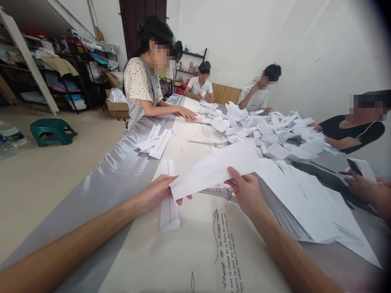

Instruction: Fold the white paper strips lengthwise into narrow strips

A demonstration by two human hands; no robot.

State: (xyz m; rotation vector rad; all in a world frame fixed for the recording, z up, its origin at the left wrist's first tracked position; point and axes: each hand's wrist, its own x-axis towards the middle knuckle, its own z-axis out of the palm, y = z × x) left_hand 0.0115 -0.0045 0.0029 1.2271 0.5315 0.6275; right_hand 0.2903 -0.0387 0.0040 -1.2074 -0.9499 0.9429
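Observation:
A folded strip of white paper (210,169) is held above the table between my two hands. My left hand (163,189) grips its near left end, with the fingers partly hidden beneath the sheet. At its lower right edge my right hand (242,185) pinches it between thumb and fingers. Under my left hand lies another folded white paper (170,217) with a line down its middle. To the right of my right hand is a stack of white sheets (293,199), fanned at its near side.
A large heap of folded papers (269,130) covers the table's far right. Several folded strips (157,140) lie at the left edge. People sit and stand around the table (180,260), one person's hand (360,183) close on the right. A green stool (52,131) stands on the floor.

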